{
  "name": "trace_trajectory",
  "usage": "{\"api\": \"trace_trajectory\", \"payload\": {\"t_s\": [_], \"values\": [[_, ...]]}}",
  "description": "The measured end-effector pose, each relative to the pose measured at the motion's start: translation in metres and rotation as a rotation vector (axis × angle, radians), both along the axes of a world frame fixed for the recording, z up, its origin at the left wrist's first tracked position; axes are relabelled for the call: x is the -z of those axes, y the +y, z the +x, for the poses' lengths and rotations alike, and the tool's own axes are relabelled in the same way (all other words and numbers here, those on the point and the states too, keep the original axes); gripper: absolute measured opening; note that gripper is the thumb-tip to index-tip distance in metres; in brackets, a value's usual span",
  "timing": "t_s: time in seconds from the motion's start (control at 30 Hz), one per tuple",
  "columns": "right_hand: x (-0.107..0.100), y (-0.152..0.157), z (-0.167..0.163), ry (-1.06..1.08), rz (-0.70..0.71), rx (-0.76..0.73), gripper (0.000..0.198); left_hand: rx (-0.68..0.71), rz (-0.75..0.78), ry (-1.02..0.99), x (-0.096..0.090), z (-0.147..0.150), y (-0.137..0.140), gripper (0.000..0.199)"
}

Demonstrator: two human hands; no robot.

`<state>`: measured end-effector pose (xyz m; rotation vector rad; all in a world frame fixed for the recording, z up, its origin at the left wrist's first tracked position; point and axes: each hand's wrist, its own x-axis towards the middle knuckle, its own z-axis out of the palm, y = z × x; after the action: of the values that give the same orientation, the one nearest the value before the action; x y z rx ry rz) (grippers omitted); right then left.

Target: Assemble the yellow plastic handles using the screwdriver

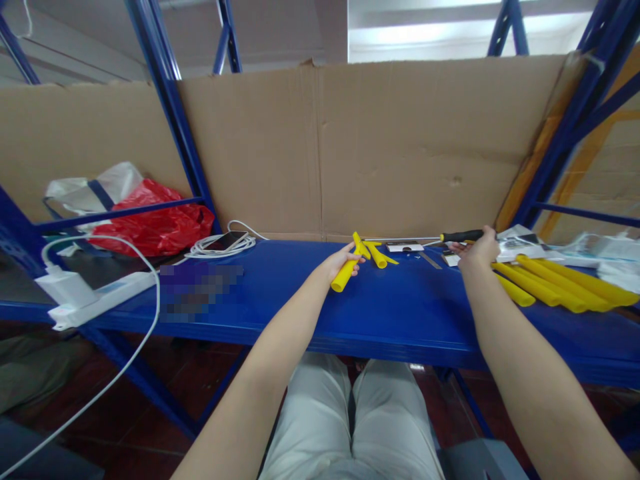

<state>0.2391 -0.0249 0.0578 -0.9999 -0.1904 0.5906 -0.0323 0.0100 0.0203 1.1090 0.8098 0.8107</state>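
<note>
One tall cardboard panel (400, 147) closes off the far side of one blue table (280, 303), whose front edge runs just above my two knees. Blue tabletop shows between my forearms right up to that edge, so both arms have room there; sideways it is tighter on the right. One red bag (160, 217) sits at the far left, with one white power strip (107, 300) nearer the edge. Yellow tubes (565, 285) lie side by side by my right forearm — at least four, though they overlap too much for a sure count. One coil of white cable (220, 247) rests left of my working spot. My right hand (479, 248) is closed around the handle end of one long screwdriver (460, 237), its shaft pointing left. My left hand (345, 262) is wrapped around one yellow forked piece (344, 276), near the table's middle; the shaft reaches its upper end — touching or not, I cannot tell. One second yellow piece (379, 259) lies just beside it, to the right.
</note>
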Motion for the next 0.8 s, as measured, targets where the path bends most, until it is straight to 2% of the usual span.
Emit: {"api": "trace_trajectory", "payload": {"t_s": [0.8], "values": [[-0.003, -0.0005, -0.001, -0.015, 0.032, 0.001, 0.013, 0.005, -0.003, -0.048, 0.003, -0.0012, 0.0047, 0.072]]}}
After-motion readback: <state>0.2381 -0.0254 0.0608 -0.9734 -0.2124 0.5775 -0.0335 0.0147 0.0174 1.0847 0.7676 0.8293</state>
